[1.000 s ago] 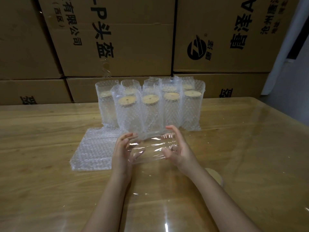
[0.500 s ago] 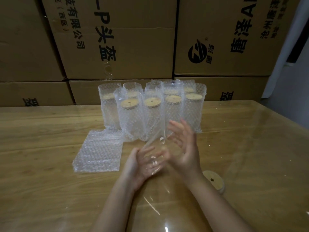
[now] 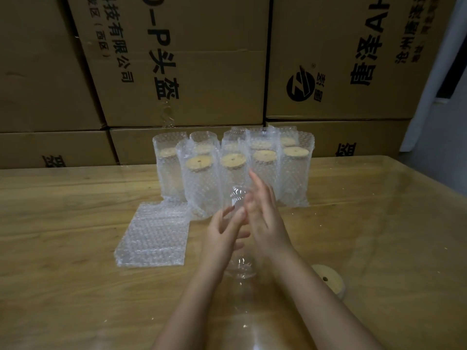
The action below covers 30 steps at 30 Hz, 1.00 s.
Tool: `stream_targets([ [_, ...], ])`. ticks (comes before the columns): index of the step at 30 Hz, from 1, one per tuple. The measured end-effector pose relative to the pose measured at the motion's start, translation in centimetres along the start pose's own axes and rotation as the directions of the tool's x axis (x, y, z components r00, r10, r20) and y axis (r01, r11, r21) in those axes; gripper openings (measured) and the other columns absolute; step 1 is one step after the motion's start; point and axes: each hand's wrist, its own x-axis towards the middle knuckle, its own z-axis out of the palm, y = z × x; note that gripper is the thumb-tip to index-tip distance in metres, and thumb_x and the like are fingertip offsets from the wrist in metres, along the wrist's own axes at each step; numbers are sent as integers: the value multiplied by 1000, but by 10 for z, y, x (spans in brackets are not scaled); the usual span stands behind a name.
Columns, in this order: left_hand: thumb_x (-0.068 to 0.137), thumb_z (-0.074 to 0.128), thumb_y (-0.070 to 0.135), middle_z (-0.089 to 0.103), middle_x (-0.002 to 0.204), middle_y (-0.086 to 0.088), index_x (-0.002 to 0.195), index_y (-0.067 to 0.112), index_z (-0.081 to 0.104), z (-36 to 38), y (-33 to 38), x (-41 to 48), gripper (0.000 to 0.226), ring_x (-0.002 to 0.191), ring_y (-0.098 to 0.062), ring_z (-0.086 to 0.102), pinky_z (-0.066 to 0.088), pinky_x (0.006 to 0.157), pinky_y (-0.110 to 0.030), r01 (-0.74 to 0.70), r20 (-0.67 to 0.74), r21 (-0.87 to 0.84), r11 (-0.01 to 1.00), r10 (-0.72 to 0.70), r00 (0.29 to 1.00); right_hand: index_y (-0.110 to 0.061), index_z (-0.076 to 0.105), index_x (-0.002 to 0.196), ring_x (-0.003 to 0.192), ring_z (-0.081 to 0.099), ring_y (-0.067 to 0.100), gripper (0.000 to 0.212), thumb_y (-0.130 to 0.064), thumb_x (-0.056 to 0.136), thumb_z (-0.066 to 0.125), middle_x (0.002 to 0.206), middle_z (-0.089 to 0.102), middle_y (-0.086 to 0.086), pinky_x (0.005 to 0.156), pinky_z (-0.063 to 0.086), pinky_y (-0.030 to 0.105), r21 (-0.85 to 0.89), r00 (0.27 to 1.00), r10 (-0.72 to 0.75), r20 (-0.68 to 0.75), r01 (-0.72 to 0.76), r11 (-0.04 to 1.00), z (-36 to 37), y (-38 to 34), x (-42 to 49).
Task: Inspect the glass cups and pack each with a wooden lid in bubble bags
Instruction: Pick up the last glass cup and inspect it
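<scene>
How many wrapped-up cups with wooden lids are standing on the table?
9 clear glass cups in bubble bags, each topped by a round wooden lid: four in the front row, five in the back row near the cardboard boxes. Others may be hidden behind them.

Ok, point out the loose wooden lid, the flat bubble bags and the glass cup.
wooden lid (image 3: 329,276), head view, top face.
bubble bags (image 3: 154,233), head view, top bag's middle.
glass cup (image 3: 237,195), head view, its far end.
</scene>
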Motion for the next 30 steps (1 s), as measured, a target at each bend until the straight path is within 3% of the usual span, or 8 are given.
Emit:
stream_targets([
  [3,80,58,66,74,103,-4,123,22,58,1,13,6,61,88,-20,73,58,66,-30,-16,-19,-114,993,14,1000,-49,18,142,143,14,-4,46,-42,99,31,159,11,-12,106,19,4,30,991,-130,-20,130,991,7,-7,-3],
  [8,75,55,73,69,116,-2,134,44,40,-9,40,20,67,98,-22,71,58,77,-40,-139,-139,-227,964,110,984,-61,15,141,142,21,-1,56,-55,92,41,155,18,-25,115,26,32,188,993,-72,93,54,981,14,-12,-8],
  [11,79,45,73,55,136,9,140,54,23,-6,48,17,68,103,-9,68,58,81,-30,-259,-193,-96,961,238,952,-63,20,138,134,35,-4,57,-65,86,44,150,30,-27,109,35,21,269,997,-40,61,22,963,17,-12,-10],
  [15,86,29,68,34,152,8,141,58,7,8,48,14,60,125,-12,52,46,102,-39,-274,-201,143,951,299,933,-65,21,133,131,42,-1,47,-56,91,37,147,33,-25,106,42,31,137,998,-33,-58,40,990,17,-6,-9],
  [21,65,58,79,55,123,12,132,44,33,21,48,10,79,103,-4,63,50,74,-17,-244,-298,-39,969,222,928,-16,33,143,141,32,19,45,-33,101,33,152,34,8,105,38,53,-158,898,-402,-177,377,912,14,9,-13],
  [24,64,50,73,65,105,1,122,30,46,9,49,12,72,83,-11,70,55,67,-24,-279,-297,-90,956,241,924,-20,36,141,142,30,20,46,-22,96,39,153,32,7,112,33,42,4,919,-373,-128,376,927,17,1,-14],
  [27,68,47,70,70,97,-8,105,26,50,-4,52,15,58,76,-22,72,54,59,-25,-258,-179,-126,958,233,956,-47,29,142,140,29,2,54,-40,91,45,152,32,-17,107,32,16,274,994,-104,21,95,957,14,-16,-11],
  [30,67,48,72,73,88,-1,105,20,52,-7,53,16,65,72,-18,71,54,58,-27,-179,-11,-51,983,178,984,-32,24,146,123,50,-3,72,-46,81,50,141,49,-10,86,46,9,420,993,40,108,-82,904,1,-16,-5],
])
